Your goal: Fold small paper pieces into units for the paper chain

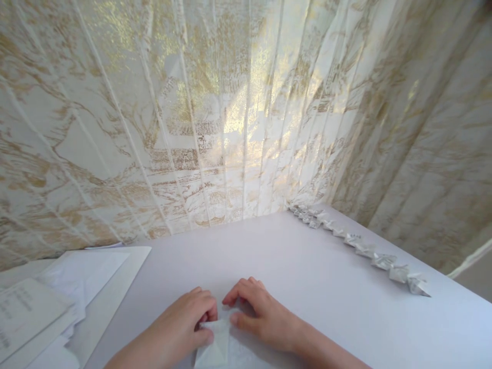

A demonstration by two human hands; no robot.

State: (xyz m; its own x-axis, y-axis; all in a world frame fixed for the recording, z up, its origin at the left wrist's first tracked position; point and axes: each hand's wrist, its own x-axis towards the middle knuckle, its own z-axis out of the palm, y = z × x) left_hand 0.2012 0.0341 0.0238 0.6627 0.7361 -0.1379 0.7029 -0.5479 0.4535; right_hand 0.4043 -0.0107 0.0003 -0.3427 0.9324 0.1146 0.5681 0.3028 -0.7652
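A small folded piece of pale paper lies on the white table at the bottom middle, its lower end cut off by the picture's edge. My left hand pinches its upper left corner, thumb on top and curled fingers behind. On the other side, my right hand rests with thumb and fingers apart; the thumb tip is close to the paper's right edge, and I cannot tell if it touches. Faint print shows on paper beneath the right hand.
A line of folded paper pieces runs along the table's right edge. Stacked loose sheets and a printed pad lie at the left. Patterned curtains hang behind the table and at its right.
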